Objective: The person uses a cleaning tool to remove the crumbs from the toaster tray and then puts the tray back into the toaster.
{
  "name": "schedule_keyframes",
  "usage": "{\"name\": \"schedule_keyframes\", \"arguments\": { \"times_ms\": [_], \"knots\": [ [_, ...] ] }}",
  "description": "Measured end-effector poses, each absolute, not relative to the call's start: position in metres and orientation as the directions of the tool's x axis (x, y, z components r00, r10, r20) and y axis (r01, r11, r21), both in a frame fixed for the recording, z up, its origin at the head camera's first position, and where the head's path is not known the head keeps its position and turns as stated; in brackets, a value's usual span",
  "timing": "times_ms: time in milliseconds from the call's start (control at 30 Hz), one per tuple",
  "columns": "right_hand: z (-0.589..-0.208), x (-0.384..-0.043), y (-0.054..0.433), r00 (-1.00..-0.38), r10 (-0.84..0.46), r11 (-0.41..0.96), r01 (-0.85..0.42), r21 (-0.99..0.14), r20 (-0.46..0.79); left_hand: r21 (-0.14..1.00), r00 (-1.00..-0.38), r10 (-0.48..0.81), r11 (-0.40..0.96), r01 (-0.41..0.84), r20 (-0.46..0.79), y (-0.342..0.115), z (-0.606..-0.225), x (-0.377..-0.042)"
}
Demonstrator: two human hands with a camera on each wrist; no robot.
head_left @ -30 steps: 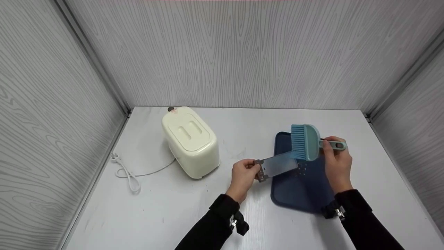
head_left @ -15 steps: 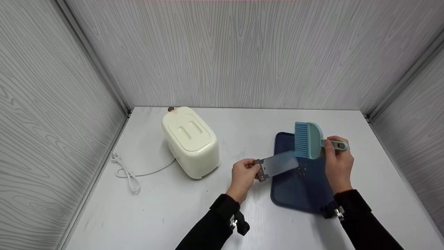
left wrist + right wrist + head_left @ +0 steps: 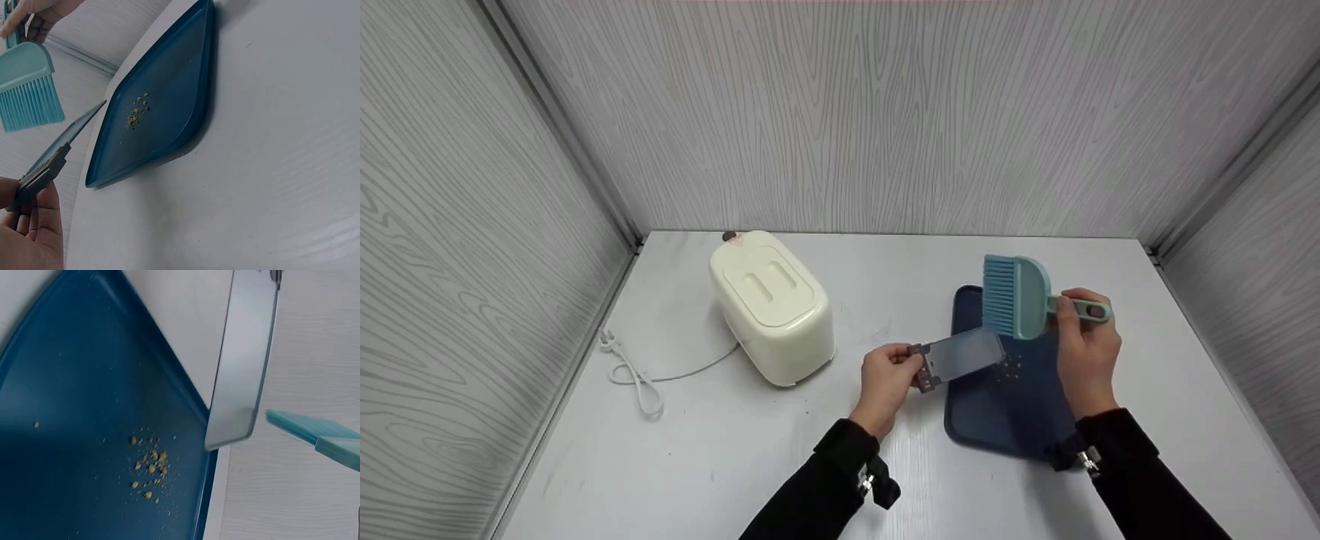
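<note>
My left hand (image 3: pixel 883 386) pinches the dark end of a flat, smooth crumb tray (image 3: pixel 964 354), thumb on top. Its far end tilts out above a navy-blue tray (image 3: pixel 990 420). In my right hand (image 3: pixel 1089 360) is the handle of a light-blue hand brush (image 3: pixel 1033 300), bristles pointing left. Both wrist views show the bristles (image 3: pixel 34 104) held up, apart from the crumb tray's surface. Brown and yellowish crumbs (image 3: pixel 152 467) lie scattered on the blue tray, below the crumb tray's tip.
A cream toaster (image 3: pixel 772 300) with a lidded top stands left of my hands on the white table (image 3: pixel 780 480). Its white cord and plug (image 3: pixel 641 382) lie further left. Pale wood-grain panels (image 3: pixel 870 112) enclose the back and both sides.
The brush has lifted off the crumb tray's far end, shifting slightly right, then up and back left. The left hand and crumb tray stay almost still.
</note>
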State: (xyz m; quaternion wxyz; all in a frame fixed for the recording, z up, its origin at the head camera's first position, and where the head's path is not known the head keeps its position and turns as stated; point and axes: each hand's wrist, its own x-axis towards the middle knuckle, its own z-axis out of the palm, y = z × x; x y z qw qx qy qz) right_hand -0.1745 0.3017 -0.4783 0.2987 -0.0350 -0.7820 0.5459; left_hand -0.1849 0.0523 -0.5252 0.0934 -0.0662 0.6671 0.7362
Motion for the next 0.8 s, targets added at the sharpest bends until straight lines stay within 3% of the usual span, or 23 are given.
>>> {"name": "schedule_keyframes", "arguments": {
  "times_ms": [200,533,800],
  "knots": [
    [-0.471,-0.174,0.289,-0.856,0.342,0.22,-0.327,-0.919,0.387,0.965,-0.972,0.062,-0.116,-0.234,-0.228,0.052,-0.524,-0.185],
    [-0.468,-0.173,0.274,-0.91,0.221,0.072,-0.344,-0.936,0.351,0.963,-0.967,0.059,-0.09,-0.254,-0.249,0.052,-0.522,-0.185],
    [-0.469,-0.172,0.27,-0.931,0.178,0.073,-0.309,-0.948,0.317,0.962,-0.968,0.064,-0.113,-0.247,-0.241,0.052,-0.524,-0.186]
  ]
}}
